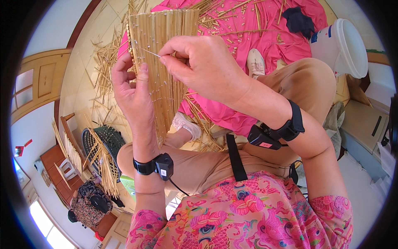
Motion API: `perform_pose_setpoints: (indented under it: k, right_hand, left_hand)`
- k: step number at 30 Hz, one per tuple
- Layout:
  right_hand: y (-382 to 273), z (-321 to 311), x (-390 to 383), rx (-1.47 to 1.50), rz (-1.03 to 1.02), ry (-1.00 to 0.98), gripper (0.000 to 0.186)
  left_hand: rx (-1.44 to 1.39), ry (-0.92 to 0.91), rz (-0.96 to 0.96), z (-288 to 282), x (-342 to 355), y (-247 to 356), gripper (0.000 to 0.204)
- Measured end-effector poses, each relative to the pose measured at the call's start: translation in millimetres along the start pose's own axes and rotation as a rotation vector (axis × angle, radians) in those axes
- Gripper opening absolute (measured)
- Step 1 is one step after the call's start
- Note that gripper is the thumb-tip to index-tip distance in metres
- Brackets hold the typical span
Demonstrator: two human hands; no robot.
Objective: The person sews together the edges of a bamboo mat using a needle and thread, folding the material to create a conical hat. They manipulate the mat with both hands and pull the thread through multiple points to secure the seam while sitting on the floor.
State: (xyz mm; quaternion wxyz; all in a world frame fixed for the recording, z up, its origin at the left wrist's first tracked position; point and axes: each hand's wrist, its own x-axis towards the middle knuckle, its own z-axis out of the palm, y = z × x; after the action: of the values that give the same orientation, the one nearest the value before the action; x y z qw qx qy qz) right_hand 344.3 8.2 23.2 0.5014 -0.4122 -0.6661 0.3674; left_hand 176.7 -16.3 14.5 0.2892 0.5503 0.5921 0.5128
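An upright panel of pale straw stalks (166, 27), stitched with rows of white thread, stands in front of me over my legs. My left hand (130, 91) grips its left edge, where short stalk ends form a knobbly column, with fingers curled round the edge and thumb on the front. My right hand (207, 70) is closed in a pinch on a thin needle (151, 52), which points up and left across the panel's face toward that edge. Whether thread runs through the needle is too small to tell.
A pink cloth (232, 31) with loose stalks and a dark fabric (296, 20) lies beyond, beside a white bucket (351, 47). Straw bits litter the floor (87, 70). At left are a dark basket (91, 147) with stalks and a small white chair (66, 170).
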Motion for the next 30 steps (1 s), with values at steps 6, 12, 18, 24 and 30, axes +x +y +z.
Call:
perform_pose_setpoints:
  k: [6, 12, 18, 24, 30]
  right_hand:
    - [0.2, 0.6, 0.7, -0.033, -0.028, 0.005, 0.010]
    - [-0.9, 0.8, 1.1, -0.040, -0.038, 0.005, 0.009]
    - [-1.8, -9.5, -7.1, -0.065, 0.034, -0.062, 0.007]
    - [0.3, -57.3, -66.4, -0.242, 0.051, -0.103, 0.010]
    - [-5.2, -88.6, -144.6, -0.255, 0.295, -0.134, 0.008]
  left_hand:
    - [0.041, 0.007, 0.021, -0.3, -0.5, -2.6, 0.040]
    - [0.045, 0.007, 0.026, -0.2, -0.2, -0.8, 0.039]
    - [0.172, 0.010, 0.058, 8.1, -8.8, 6.6, 0.036]
    - [0.244, -0.163, 0.349, 34.6, -43.8, 16.5, 0.031]
    - [0.149, -0.331, 0.492, 51.8, -93.3, 14.9, 0.037]
